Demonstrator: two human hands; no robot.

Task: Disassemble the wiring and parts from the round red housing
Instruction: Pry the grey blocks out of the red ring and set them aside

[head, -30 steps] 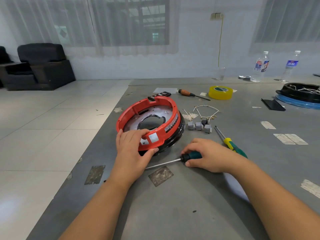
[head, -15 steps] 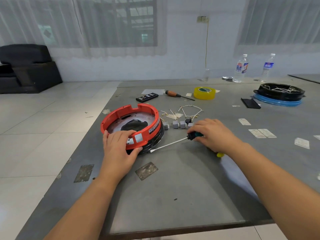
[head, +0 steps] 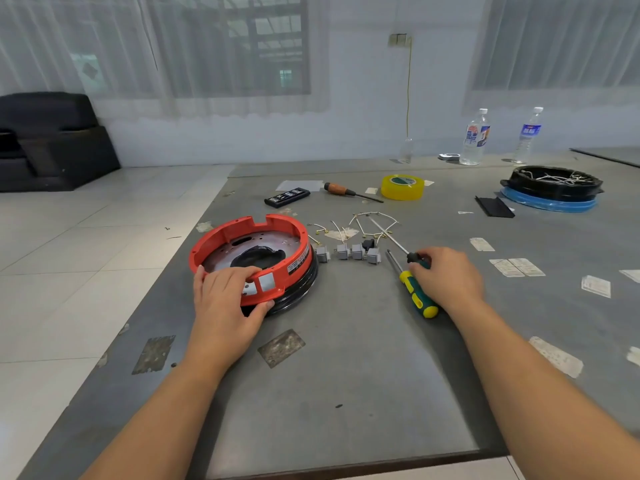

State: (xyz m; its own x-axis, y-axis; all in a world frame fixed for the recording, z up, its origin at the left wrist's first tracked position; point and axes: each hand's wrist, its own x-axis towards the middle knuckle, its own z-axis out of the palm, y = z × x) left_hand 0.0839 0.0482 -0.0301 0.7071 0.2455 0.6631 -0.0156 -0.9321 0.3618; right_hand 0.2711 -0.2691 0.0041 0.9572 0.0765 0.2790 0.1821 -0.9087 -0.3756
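Two hands | left hand (head: 225, 299) clamps red housing (head: 252, 258) at counter's (head: 346, 393) left edge | right hand (head: 446, 275) has carried black-handled screwdriver (head: 414, 257) aside beside green-yellow screwdriver (head: 414, 292), fingers closed on it | unscrewing apparently finished.

Pale wall (head: 363, 126), two curtained windows (head: 225, 46), white tiled floor (head: 86, 244), black armchair (head: 52, 140) at left.

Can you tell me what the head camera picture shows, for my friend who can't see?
A person's left hand grips a round red housing on a grey table, while the right hand holds a screwdriver beside loose wires.
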